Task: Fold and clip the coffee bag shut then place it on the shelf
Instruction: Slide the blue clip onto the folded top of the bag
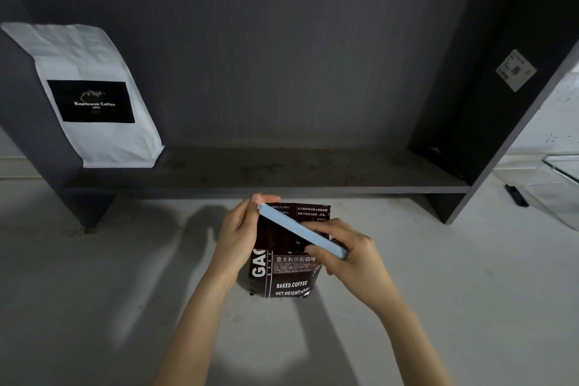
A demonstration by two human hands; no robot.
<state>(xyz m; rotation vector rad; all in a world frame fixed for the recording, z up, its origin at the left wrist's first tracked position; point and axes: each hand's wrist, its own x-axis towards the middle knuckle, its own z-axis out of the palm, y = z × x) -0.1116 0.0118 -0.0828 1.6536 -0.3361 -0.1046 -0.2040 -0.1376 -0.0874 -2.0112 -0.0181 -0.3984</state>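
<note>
Two hands grip a pale blue clip across the dark coffee bag standing on the light counter: left hand pinching its far end, right hand its near end. Behind, the dark shelf holds a white coffee bag leaning at its left; whether the clip is fully latched seems unclear.

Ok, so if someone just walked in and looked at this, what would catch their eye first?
Probably the pale blue clip at centre, held at either end by the left hand and right hand over the top of the dark coffee bag. Next, the white coffee bag leaning at the shelf's left end.
</note>
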